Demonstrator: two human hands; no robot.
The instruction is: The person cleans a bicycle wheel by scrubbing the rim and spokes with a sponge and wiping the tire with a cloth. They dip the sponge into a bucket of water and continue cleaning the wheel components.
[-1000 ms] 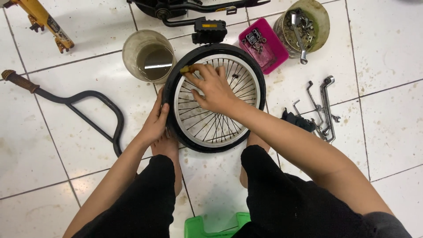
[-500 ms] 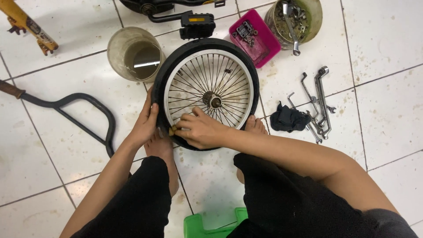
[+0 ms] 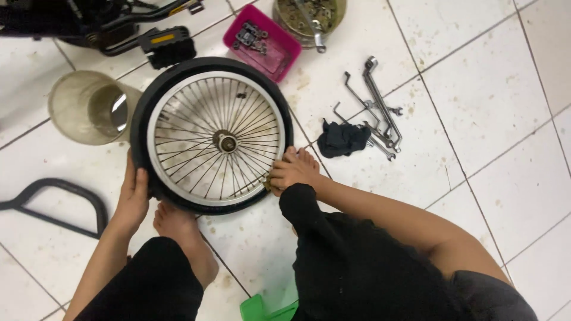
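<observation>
A small spoked bicycle wheel [image 3: 211, 137] with a black tyre and a silver rim lies flat on the white tiled floor between my knees. My left hand [image 3: 134, 196] grips the tyre at its lower left edge. My right hand [image 3: 295, 170] rests on the tyre's lower right edge, fingers closed over a small yellowish pad [image 3: 268, 182] pressed against the rim. My bare left foot [image 3: 178, 229] sits just under the wheel's near edge.
A clear plastic tub [image 3: 89, 107] stands left of the wheel. Behind are a pedal [image 3: 166, 47], a pink tray [image 3: 262, 41] of small parts and a round tin [image 3: 309, 15]. Wrenches [image 3: 375, 113] and a black cloth [image 3: 342, 139] lie right. A black curved bar [image 3: 53, 202] is left, a green stool [image 3: 267, 309] below.
My right hand has slid from the wheel's far left rim, past the near edge, round to its lower right side. My left hand stays on the tyre's left edge. The view has shifted.
</observation>
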